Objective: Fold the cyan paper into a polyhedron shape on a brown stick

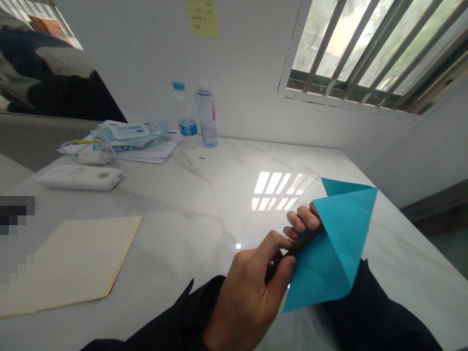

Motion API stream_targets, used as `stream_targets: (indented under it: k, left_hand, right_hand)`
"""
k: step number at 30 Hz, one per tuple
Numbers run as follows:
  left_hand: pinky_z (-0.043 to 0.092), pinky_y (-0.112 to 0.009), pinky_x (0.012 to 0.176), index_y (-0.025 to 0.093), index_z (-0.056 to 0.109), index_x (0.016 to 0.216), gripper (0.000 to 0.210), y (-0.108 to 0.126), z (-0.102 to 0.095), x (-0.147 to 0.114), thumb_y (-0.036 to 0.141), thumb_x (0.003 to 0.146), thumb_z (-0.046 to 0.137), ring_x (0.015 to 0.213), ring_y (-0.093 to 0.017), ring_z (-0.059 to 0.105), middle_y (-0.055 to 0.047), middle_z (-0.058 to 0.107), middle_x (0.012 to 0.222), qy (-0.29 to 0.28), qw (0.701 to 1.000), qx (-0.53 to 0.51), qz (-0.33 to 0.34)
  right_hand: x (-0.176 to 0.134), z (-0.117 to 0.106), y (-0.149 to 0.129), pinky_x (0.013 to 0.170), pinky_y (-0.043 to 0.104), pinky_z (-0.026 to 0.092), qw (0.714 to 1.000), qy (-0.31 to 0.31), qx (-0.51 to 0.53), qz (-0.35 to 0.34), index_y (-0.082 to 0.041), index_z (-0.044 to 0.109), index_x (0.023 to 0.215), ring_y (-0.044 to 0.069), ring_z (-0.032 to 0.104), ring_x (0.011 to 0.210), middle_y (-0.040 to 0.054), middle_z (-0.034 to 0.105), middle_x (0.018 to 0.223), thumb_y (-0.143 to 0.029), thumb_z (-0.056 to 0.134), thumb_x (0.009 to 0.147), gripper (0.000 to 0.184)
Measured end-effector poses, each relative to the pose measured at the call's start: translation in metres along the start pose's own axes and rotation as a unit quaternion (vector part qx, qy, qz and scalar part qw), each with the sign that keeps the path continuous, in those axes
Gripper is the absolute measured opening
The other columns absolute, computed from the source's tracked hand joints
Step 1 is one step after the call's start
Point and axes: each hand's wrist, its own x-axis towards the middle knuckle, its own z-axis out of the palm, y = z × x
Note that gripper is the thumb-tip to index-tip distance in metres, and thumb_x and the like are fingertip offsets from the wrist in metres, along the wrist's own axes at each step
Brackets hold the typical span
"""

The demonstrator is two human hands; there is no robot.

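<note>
A sheet of blue paper (329,263) with folds is held up above the right part of the table, one corner turned over. My left hand (252,287) is closed at its left edge, thumb and forefinger pinching a dark narrow stick-like thing (307,241) that runs along the paper. I cannot make out its kind. My right hand (303,219) is mostly hidden behind the blue paper. Its curled fingertips show past the paper's edge, close to the dark thing's far end.
On the white marbled table (175,195) a cream paper sheet (80,258) lies at left. Behind it are a white power bank (82,178), a cable (87,153), a wipes packet (131,134) on papers and two plastic bottles (188,126). A barred window (358,48) is at upper right.
</note>
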Motion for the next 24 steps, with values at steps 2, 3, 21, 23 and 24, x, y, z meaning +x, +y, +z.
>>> stream_targets:
  k: [2,3,21,23,24]
  left_hand:
    - [0.037,-0.026,0.060,0.023,0.058,0.102,0.020,-0.003,0.000,0.000,0.040,0.105,0.047,0.062,-0.011,0.048,0.004,0.055,0.074,-0.010,1.000,-0.022,-0.008]
    - [0.038,-0.026,0.061,0.023,0.058,0.102,0.021,-0.004,0.000,0.000,0.041,0.105,0.047,0.064,-0.012,0.049,0.003,0.056,0.076,-0.015,0.999,-0.034,-0.011]
    - [0.025,-0.016,0.043,0.023,0.051,0.098,0.026,-0.007,0.005,0.003,0.049,0.101,0.054,0.053,-0.007,0.030,0.008,0.037,0.069,-0.067,0.947,-0.288,-0.129]
    - [0.022,-0.015,0.040,0.024,0.050,0.099,0.028,-0.010,0.006,0.005,0.051,0.100,0.056,0.050,-0.005,0.026,0.009,0.036,0.069,-0.065,0.937,-0.316,-0.133]
    - [0.021,-0.014,0.040,0.024,0.049,0.098,0.028,-0.012,0.006,0.006,0.051,0.100,0.056,0.048,-0.004,0.024,0.009,0.036,0.068,-0.060,0.934,-0.326,-0.131]
  right_hand:
    - [-0.001,-0.006,0.002,0.052,0.030,0.052,0.999,0.019,-0.041,0.029,-0.028,0.066,0.066,0.018,0.059,0.058,0.0009,0.063,0.064,-0.064,0.069,0.084,0.040]
    - [-0.001,-0.009,0.002,0.054,0.033,0.053,0.997,0.026,-0.065,0.039,-0.029,0.066,0.066,0.019,0.059,0.059,0.0012,0.064,0.064,-0.067,0.069,0.081,0.041]
    - [0.002,-0.011,-0.002,0.051,0.033,0.052,0.989,0.121,-0.073,0.051,-0.028,0.070,0.075,0.017,0.056,0.052,-0.0003,0.062,0.063,-0.064,0.089,0.060,0.044]
    - [0.004,-0.007,-0.007,0.058,0.036,0.057,0.989,0.102,-0.084,0.064,-0.027,0.071,0.084,0.021,0.064,0.061,0.0019,0.069,0.071,-0.058,0.091,0.061,0.043]
    - [0.005,-0.005,-0.009,0.061,0.038,0.059,0.989,0.104,-0.087,0.062,-0.026,0.072,0.088,0.023,0.067,0.066,0.0034,0.072,0.076,-0.057,0.091,0.062,0.045]
